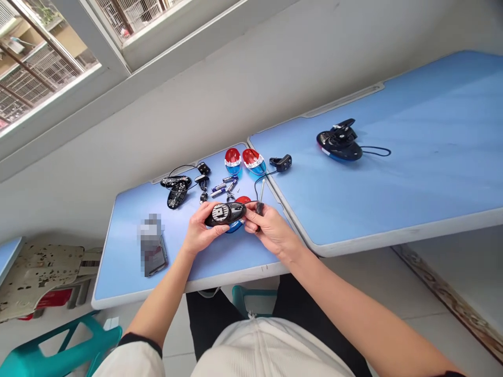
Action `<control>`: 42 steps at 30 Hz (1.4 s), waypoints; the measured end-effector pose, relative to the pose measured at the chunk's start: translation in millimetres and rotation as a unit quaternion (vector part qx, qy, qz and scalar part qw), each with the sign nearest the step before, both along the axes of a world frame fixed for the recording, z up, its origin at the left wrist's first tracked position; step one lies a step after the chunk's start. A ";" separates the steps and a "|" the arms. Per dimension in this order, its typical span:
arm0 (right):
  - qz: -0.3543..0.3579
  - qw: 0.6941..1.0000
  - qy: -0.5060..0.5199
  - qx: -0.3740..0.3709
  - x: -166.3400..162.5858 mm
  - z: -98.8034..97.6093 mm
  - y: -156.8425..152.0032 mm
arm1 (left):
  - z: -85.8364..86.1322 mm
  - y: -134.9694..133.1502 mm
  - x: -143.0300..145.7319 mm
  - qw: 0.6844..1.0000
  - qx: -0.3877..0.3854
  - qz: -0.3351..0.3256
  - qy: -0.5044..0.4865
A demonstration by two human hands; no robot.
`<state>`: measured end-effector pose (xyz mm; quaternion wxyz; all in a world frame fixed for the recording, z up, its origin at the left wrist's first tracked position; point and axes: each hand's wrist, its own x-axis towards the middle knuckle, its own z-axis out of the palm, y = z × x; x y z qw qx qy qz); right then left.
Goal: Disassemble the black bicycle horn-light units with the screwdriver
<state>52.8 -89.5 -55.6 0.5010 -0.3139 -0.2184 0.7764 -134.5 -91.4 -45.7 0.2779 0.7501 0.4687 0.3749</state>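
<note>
My left hand (199,229) is closed around one end of a black oval plastic housing (236,211) with a round slotted grille on its upper face. My right hand (272,226) has a screwdriver (262,192) tucked in its fingers, its shaft pointing up and away. The thumb and fingertips of that hand also touch the housing's right end, where a thin black cable leaves it. This cable seems to lead to a black button unit (283,163) on a clamp. Below the housing, a red and blue lens cover (234,226) lies partly hidden on the table.
Beyond my hands lie two red and blue covers (233,161), several batteries (223,187) and opened black housings (178,191) with wires. A phone (154,251), partly blurred, is at the left. An assembled light unit (341,141) rests on the right table, across a narrow seam.
</note>
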 end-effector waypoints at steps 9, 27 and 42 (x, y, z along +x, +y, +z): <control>0.016 0.990 0.074 -0.120 -0.5 12.0 -7.5 | -2.4 -6.4 -2.4 0.997 0.049 0.036 0.053; 0.003 0.993 -0.059 -0.106 5.5 20.1 -2.6 | -12.5 -9.8 -1.4 0.975 0.168 0.068 0.127; -0.055 0.988 -0.143 0.036 0.3 12.9 -0.2 | -11.5 -7.5 -2.6 0.976 0.142 0.080 0.145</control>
